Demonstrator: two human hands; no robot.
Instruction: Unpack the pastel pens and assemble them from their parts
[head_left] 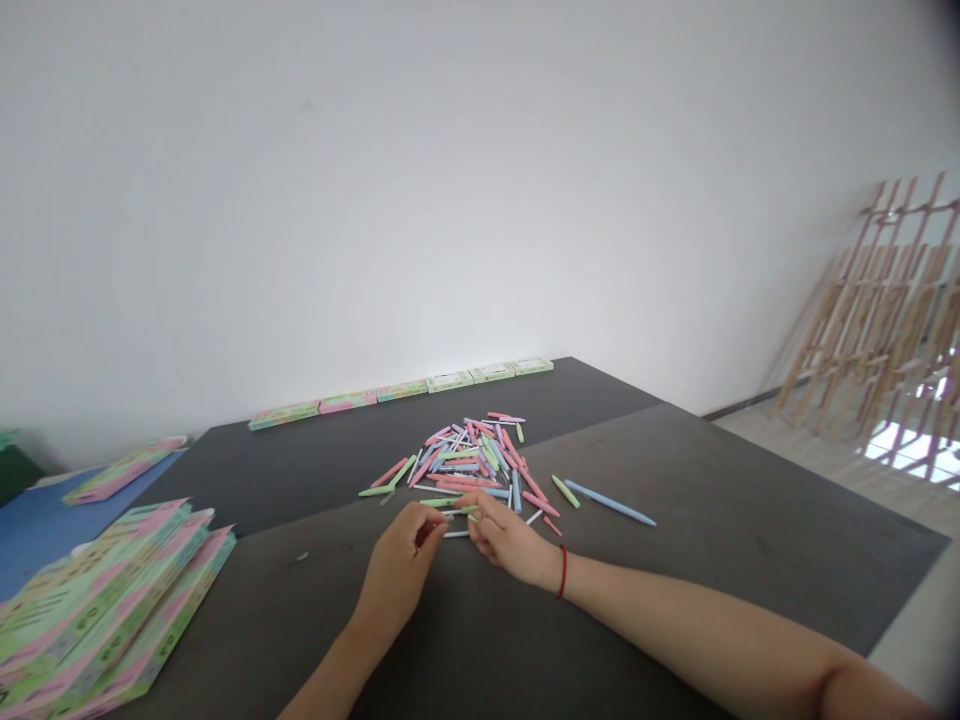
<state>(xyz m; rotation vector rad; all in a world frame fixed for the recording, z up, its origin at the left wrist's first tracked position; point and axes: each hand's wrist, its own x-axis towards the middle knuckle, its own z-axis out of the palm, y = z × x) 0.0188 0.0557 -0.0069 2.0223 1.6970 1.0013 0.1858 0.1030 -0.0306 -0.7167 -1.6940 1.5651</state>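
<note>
My left hand (409, 550) is closed in a pinch at the near edge of a heap of pastel pen parts (472, 455). At its fingertips is a thin white pen refill (451, 514), partly hidden by the fingers. Facing it, my right hand (502, 535), with a red cord at the wrist, is closed on a light green pen part (467, 510). The two sets of fingertips are close together. Just behind them lies a green pen barrel (433, 502), and another white refill (456, 534) rests on the table between the hands.
Right of the heap lie a blue pen (611, 503) and a green barrel (565, 491). Flat boxes (349, 401) line the dark table's (300, 620) far edge by the wall. Printed packages (112, 610) overlap at the left. Wooden racks (885, 310) stand beyond the table at right.
</note>
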